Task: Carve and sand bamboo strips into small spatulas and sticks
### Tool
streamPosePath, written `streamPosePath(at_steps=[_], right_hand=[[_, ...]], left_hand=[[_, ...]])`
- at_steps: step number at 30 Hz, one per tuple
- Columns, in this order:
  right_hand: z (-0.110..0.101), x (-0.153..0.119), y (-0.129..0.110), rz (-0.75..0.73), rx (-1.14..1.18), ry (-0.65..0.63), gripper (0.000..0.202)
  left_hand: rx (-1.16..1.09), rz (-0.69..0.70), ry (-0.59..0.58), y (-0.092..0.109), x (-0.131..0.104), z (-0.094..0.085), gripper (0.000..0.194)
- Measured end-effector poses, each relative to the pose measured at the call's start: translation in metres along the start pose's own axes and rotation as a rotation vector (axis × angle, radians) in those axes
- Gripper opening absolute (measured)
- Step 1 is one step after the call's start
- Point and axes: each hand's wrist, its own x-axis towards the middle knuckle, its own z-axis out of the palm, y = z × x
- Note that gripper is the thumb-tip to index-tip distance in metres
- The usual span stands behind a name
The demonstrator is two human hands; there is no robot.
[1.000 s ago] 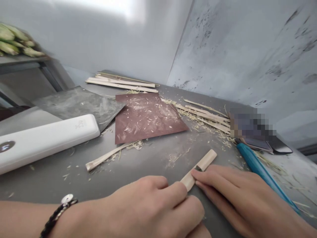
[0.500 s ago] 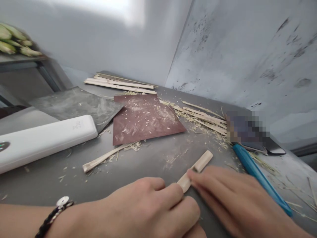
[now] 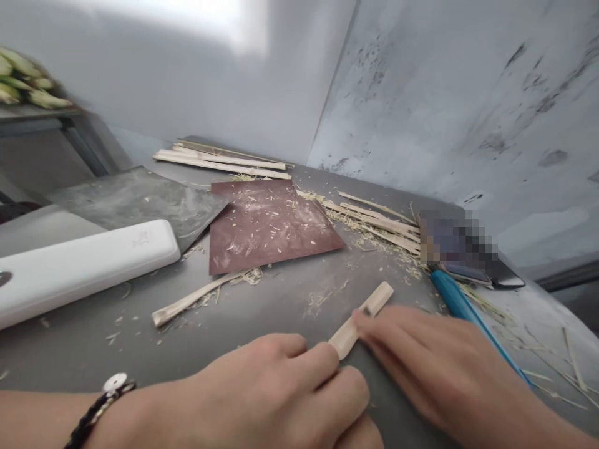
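Note:
A short pale wooden strip (image 3: 378,298) slants up to the right at the lower middle. My left hand (image 3: 281,393), with a dark braided bracelet at the wrist, is closed round the strip's near end. Over the strip's middle, my right hand (image 3: 421,362) is closed on something small and dark, mostly hidden by the fingers, which touches the wood. A blue tool handle (image 3: 461,302) lies just beyond my right hand. Past the strip is a reddish-brown abrasive sheet (image 3: 271,224) dusted with shavings.
A grey sheet (image 3: 154,196) and a long white case (image 3: 93,262) lie left. Another strip (image 3: 191,301) sits before the red sheet. More strips (image 3: 224,163) lie at the back, others (image 3: 384,221) at right, beside a blurred phone-like object (image 3: 458,246). Walls rise behind the grey table (image 3: 262,312).
The view has shifted slightly, so most things appear a little further left. Both hands keep their hold, with the right hand at nearly the same spot on the strip.

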Motion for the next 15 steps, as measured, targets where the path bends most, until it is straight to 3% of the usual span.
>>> streamPosePath(at_steps=[2, 6, 10, 15], right_hand=[[-0.0002, -0.0006, 0.0026, -0.026, 0.042, -0.026, 0.028], [-0.0047, 0.0009, 0.0036, 0.023, -0.049, 0.044, 0.020], [-0.0084, 0.0015, -0.0028, -0.070, 0.140, -0.093, 0.031], [-0.0003, -0.0005, 0.0063, 0.139, 0.053, 0.009, 0.018]], left_hand=[[-0.008, 0.003, 0.015, -0.0002, 0.0002, 0.0003, 0.037], [0.029, -0.028, 0.009, -0.0003, 0.0001, -0.0044, 0.041], [-0.010, -0.018, 0.039, -0.0008, -0.0010, -0.0057, 0.040], [0.012, -0.029, 0.024, -0.0041, -0.0009, 0.0003, 0.039]])
